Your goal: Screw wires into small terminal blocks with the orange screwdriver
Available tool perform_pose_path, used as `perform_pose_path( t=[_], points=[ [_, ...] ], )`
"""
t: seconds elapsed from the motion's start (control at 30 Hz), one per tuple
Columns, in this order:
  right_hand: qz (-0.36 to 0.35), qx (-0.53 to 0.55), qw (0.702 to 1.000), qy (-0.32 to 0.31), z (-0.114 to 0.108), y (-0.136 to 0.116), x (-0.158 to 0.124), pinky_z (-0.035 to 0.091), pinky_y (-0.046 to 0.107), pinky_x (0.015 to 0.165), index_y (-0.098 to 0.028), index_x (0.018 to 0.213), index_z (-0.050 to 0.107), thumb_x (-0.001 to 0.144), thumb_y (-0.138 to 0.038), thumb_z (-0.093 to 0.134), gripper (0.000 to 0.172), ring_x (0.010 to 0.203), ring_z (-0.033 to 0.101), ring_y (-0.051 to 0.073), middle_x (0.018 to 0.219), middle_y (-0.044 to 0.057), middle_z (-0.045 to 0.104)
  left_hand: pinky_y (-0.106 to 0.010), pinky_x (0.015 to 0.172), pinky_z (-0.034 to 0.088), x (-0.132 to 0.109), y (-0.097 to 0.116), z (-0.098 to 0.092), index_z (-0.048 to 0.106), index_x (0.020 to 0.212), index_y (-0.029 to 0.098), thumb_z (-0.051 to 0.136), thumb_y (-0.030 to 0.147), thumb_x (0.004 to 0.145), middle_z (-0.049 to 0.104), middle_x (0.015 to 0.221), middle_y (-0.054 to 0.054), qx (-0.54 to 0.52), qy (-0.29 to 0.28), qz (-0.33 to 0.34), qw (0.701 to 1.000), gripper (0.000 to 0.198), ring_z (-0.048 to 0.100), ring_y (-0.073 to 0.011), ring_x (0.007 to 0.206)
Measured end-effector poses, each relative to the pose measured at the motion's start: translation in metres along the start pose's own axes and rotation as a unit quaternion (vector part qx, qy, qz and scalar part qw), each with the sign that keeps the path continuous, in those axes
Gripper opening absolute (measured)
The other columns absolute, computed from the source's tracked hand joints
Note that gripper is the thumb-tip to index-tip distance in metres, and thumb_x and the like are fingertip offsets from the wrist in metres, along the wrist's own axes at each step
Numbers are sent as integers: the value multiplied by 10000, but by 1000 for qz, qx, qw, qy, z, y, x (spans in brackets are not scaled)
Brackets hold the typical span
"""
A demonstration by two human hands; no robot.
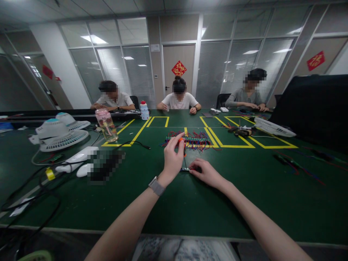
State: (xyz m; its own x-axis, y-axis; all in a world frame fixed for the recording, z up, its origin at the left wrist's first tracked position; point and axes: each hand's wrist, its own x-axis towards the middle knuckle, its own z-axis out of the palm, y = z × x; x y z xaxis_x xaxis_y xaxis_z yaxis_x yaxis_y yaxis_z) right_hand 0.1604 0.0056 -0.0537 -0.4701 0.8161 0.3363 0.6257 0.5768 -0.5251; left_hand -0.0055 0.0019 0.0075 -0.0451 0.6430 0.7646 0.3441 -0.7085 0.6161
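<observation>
Small dark flat strip (185, 169) lies on the green table mat (244, 188), centre, just ahead of the wearer. Right hand (206, 172) is low over the mat, fingertips touching the strip's right end; can't tell if it pinches the strip or only presses on it. Left hand (172, 159) is raised just above the strip's left end, closed with thumb and fingers pinched on a small orange-handled tool (181, 141), which points down toward the strip. Grey-strapped watch (157, 186) on the left wrist.

Just behind the hands: row of red, blue and green wire bundles (194, 140), lying across yellow tape lines (233, 146).

Left side: clear water bottle with pink lid (106, 124), 2 white desk fans (61, 135), black cables (40, 188). Right side: 1 more white fan lying flat (273, 127), loose red and blue wires (299, 166).

Far edge: 3 people seated (179, 99), white bottle with red cap (144, 110) near them.
</observation>
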Motion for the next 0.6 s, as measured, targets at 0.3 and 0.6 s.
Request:
perform_pose_path(
  t=[0.3, 0.6],
  points=[
    [0, -2, 1000, -2, 1, 2, 0, 438, 272, 692, -169, 841, 647, 813, -184, 599, 57, 741, 544, 158, 803, 31, 574, -284, 900, 435, 0, -1, -1, 597, 1169, 202, 385, 223, 946, 613, 1072, -66, 8, 15, -1, 1000, 308, 572, -149, 998],
    [2, 1, 1000, -1, 1, 2, 0, 446, 289, 713, -169, 855, 651, 816, -191, 600, 68, 765, 552, 165, 826, 38, 579, -281, 825, 460, 0, 1, -2, 668, 1011, 216, 525, 306, 887, 574, 949, -45, 48, 33, -5, 998, 210, 574, -154, 888]
  ],
)
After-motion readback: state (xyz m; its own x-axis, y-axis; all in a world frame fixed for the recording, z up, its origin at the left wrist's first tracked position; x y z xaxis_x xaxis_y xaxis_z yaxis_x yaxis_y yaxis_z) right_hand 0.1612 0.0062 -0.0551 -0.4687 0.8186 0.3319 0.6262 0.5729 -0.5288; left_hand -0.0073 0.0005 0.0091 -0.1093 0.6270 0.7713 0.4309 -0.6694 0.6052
